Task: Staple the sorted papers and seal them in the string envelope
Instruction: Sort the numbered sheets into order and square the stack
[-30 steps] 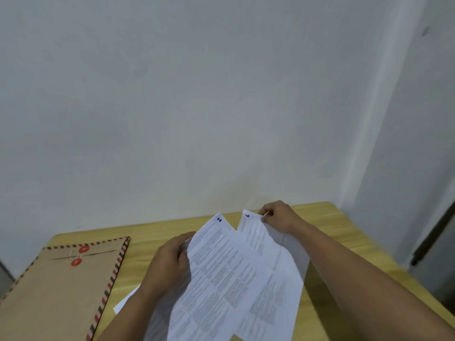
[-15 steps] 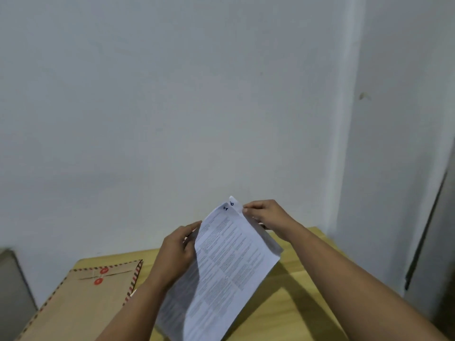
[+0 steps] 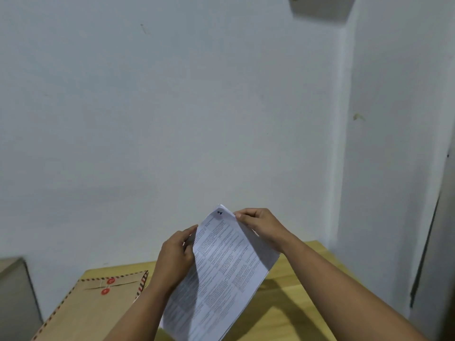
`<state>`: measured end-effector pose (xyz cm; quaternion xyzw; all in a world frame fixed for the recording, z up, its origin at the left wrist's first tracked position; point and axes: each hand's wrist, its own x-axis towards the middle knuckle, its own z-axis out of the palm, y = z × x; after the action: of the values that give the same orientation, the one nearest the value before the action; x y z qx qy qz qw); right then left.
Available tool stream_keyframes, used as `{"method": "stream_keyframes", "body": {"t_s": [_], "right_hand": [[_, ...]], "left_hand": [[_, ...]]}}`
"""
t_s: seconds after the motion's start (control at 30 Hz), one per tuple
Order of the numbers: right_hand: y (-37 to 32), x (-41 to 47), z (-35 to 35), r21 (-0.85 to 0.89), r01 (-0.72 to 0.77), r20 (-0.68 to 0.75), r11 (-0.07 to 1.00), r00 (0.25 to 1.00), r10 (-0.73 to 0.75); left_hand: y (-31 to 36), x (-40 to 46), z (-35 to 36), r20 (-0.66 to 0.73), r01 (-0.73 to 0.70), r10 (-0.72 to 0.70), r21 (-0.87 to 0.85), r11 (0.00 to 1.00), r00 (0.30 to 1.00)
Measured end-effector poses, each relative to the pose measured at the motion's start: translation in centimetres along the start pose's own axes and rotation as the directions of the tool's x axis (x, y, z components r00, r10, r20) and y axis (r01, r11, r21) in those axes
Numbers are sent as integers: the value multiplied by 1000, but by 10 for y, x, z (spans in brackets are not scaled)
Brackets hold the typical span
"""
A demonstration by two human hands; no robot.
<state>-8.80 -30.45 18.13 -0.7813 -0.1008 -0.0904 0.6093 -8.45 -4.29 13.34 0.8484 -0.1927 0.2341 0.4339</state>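
Both hands hold a stack of printed papers (image 3: 221, 271) up off the desk (image 3: 283, 303), tilted so the top corner points away from the person. The left hand (image 3: 174, 257) has its grip closed on the left edge of the stack, thumb on the printed face near the upper part and fingers curled behind. The right hand (image 3: 261, 226) has its grip pinched on the upper right edge, just beside the top corner, with thumb and fingertips meeting on the sheets. The sheets sit nearly squared together, with a thin sliver of a rear page showing past the top corner.

To the left of the left grip and lower, a brown string envelope (image 3: 93, 308) lies flat on the desk, well apart from the papers. Its border carries red and dark stripes, and two red round fasteners (image 3: 108, 286) sit on the flap and body with a pale string running between them. Left of the envelope, at the edge of view, stands a grey box-like object (image 3: 14, 291), too blurred to identify.

Behind both grips rises a plain pale wall (image 3: 172, 119), meeting a second wall at a corner to the right. A dark vertical strip (image 3: 423, 254) runs down the far right. Nothing lies between the hands and the envelope.

The top page is covered in dense small text in columns, too fine to read. A small blue handwritten mark (image 3: 219, 212) sits near the top corner; it cannot be made out with certainty.
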Motion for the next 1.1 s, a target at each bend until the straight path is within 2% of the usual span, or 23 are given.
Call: {"method": "stream_keyframes", "body": {"t_s": [0.1,0.23,0.37,0.47,0.57,0.63,0.77,0.83,0.9,1.0,1.1], "right_hand": [[-2,2,4,5,23,21,1000,999,-23],[-3,6,6,-76,56,25,996,998,-54],[-12,11,3,-107,69,6,992,998,-68],[-22,13,0,-115,75,10,991,997,-74],[-31,13,-2,-129,87,0,988,996,-88],[-30,13,-4,-176,101,-49,979,993,-111],[-14,4,-11,-250,140,-248,958,947,-203],[-5,-7,-15,-148,117,-302,982,940,-157],[10,-18,-18,-26,72,-289,997,954,-76],[31,-34,-16,105,-117,-139,988,982,131],[49,-38,-11,130,-216,-80,968,970,228]], "left_hand": [[1,-1,-2,-13,19,-19,11,1000,1000],[3,-2,-2,-31,26,-27,-10,1000,999],[11,-6,-4,-32,41,-44,-100,994,999],[16,-5,-6,32,62,-57,-185,981,998],[18,0,-3,166,145,-110,-220,965,980],[21,0,1,173,201,-163,-230,952,971],[21,-4,9,52,283,-281,-312,907,958],[17,-7,13,17,309,-325,-362,880,945],[16,-12,18,-4,325,-361,-424,845,933],[17,-19,25,-8,326,-378,-485,811,926],[17,-22,30,-1,321,-376,-517,793,927]]}}
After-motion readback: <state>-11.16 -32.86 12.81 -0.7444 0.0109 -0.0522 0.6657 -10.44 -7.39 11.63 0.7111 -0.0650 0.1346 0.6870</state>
